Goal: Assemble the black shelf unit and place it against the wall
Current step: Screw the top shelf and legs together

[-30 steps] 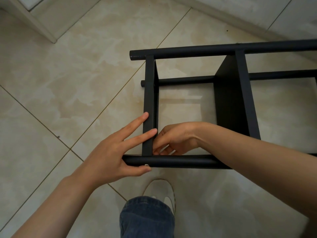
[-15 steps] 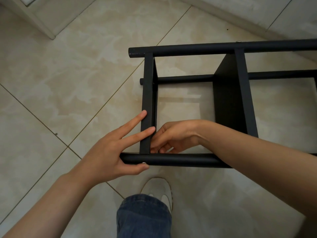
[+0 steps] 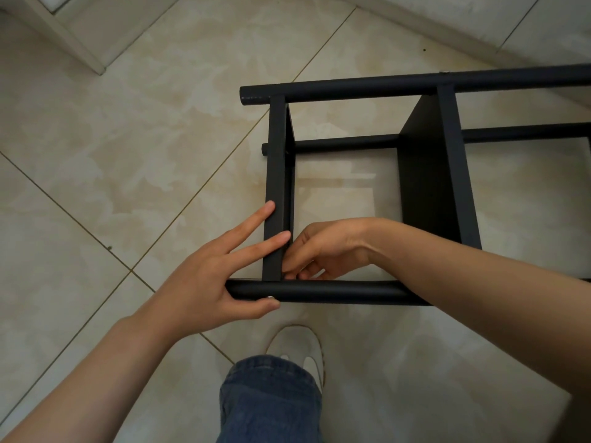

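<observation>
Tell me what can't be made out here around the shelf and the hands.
Head view throughout.
Right hand: whether its fingers pinch anything, hidden behind the near tube.
Shelf: right end cut off by the frame edge.
Silver speck by the left hand: too small to identify.

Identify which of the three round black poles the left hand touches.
The nearest pole, lying crosswise just beyond the shoe: the left hand rests its thumb along it. The far pole and middle pole are untouched.
</observation>
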`<state>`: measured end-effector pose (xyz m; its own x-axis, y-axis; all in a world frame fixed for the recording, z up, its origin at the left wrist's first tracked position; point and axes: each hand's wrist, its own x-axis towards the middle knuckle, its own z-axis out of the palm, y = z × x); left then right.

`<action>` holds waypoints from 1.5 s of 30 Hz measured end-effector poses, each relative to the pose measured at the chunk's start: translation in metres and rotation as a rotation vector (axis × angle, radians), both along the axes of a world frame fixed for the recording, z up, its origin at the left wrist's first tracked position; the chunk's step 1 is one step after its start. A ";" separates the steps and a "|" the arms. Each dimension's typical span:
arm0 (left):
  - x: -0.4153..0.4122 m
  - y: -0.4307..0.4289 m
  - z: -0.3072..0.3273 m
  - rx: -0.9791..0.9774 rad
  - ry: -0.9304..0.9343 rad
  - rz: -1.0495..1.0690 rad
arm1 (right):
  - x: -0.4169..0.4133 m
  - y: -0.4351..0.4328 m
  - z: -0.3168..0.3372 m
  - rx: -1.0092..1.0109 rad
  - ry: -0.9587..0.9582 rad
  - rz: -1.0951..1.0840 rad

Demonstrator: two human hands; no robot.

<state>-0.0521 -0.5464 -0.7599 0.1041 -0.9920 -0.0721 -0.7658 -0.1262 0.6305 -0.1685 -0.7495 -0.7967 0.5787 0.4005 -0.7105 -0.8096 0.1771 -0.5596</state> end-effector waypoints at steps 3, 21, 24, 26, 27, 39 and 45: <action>0.000 0.000 -0.001 -0.005 0.003 0.004 | 0.002 0.006 -0.001 -0.018 0.009 -0.009; 0.001 -0.001 0.001 0.009 -0.002 0.005 | 0.000 0.001 -0.002 0.083 0.023 -0.051; 0.000 0.000 0.001 0.012 0.010 0.008 | -0.002 0.000 -0.003 0.051 0.006 -0.027; -0.001 0.000 0.001 0.010 0.020 0.010 | -0.002 0.003 -0.004 0.042 0.008 -0.041; -0.001 0.000 0.000 0.007 0.021 0.010 | -0.001 0.005 -0.004 0.040 0.010 -0.043; -0.001 0.001 -0.001 -0.004 0.019 0.016 | 0.004 0.009 -0.004 0.024 0.019 -0.035; 0.000 0.001 -0.002 -0.007 0.016 0.012 | 0.000 0.002 -0.001 0.042 0.018 -0.014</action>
<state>-0.0520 -0.5455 -0.7619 0.1153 -0.9911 -0.0671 -0.7543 -0.1313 0.6433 -0.1688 -0.7474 -0.7978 0.5713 0.4224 -0.7037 -0.8171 0.2114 -0.5364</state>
